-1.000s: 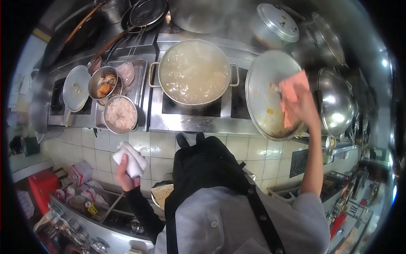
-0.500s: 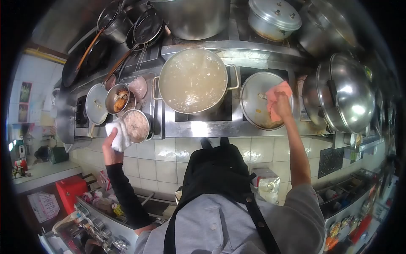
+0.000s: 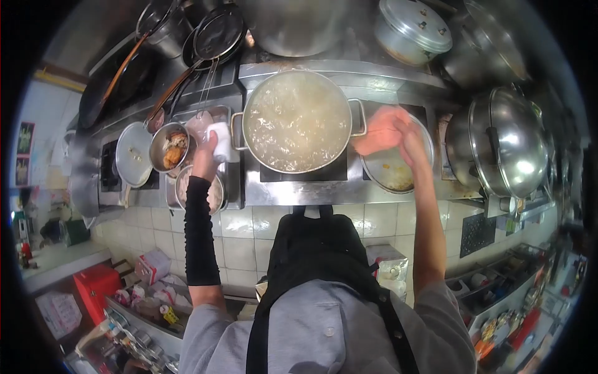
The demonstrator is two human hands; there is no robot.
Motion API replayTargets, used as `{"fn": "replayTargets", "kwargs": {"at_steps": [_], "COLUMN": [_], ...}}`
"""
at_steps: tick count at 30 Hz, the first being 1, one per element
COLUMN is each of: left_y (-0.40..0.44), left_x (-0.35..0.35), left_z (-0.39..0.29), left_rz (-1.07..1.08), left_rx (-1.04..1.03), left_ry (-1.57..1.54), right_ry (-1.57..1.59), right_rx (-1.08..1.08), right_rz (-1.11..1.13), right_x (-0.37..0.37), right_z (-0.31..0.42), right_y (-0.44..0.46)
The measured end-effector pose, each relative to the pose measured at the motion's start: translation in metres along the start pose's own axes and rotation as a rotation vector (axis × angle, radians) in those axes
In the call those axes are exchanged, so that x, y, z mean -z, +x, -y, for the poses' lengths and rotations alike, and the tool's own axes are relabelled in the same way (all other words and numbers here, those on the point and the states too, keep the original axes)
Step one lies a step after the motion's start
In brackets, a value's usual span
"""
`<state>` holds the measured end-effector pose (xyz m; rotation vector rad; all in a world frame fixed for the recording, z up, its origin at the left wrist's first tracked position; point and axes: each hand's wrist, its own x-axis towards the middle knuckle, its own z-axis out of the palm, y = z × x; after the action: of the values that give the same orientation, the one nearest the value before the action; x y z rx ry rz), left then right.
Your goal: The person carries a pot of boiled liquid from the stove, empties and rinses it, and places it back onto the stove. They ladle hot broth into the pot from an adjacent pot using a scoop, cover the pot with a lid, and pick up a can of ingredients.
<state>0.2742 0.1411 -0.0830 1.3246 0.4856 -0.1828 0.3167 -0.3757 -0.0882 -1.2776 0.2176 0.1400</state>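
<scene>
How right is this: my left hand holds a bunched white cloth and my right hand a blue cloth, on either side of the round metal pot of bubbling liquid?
One thing is wrong: the right hand holds a salmon-pink cloth, not blue, as the head view shows. The rest stands: bunched white cloth in the left hand, round metal pot between.

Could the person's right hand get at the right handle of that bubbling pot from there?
Probably yes. The right hand holds a salmon-pink cloth close to that handle, and nothing solid appears to stand between, though blur hides whether cloth and handle touch.
</scene>
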Motion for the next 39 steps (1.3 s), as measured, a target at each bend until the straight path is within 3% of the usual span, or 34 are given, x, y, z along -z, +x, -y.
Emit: {"fn": "replayTargets", "kwargs": {"at_steps": [3,6,9,15,18,24,30,39], "left_y": [0.020,0.000,0.006,0.019,0.002,-0.029,-0.079,-0.177], "left_x": [-0.007,-0.034,-0.030,-0.029,-0.046,-0.060,-0.086,-0.181], "left_z": [0.013,0.007,0.013,0.029,0.012,-0.016,-0.036,-0.050], "left_rz": [0.123,0.102,0.059,-0.074,-0.102,-0.043,-0.118,0.138], "left_rx": [0.002,-0.034,-0.066,-0.093,-0.127,-0.055,-0.069,-0.128], "left_ry": [0.240,0.009,0.015,-0.011,-0.048,-0.138,-0.025,0.078], "right_ry": [0.229,0.234,0.363,0.290,0.325,0.434,0.509,0.588], "right_rx": [-0.138,-0.191,-0.220,-0.147,-0.116,-0.085,-0.023,0.220], "right_rz": [0.109,0.118,0.086,-0.019,-0.166,-0.078,-0.213,-0.359], "right_x": [-0.050,-0.072,-0.073,-0.082,-0.099,-0.087,-0.074,0.004], "right_z": [0.008,0.010,-0.008,-0.015,-0.008,-0.016,0.001,0.037], "right_y": [0.005,0.004,0.011,0.007,-0.003,-0.026,-0.079,-0.203]}}
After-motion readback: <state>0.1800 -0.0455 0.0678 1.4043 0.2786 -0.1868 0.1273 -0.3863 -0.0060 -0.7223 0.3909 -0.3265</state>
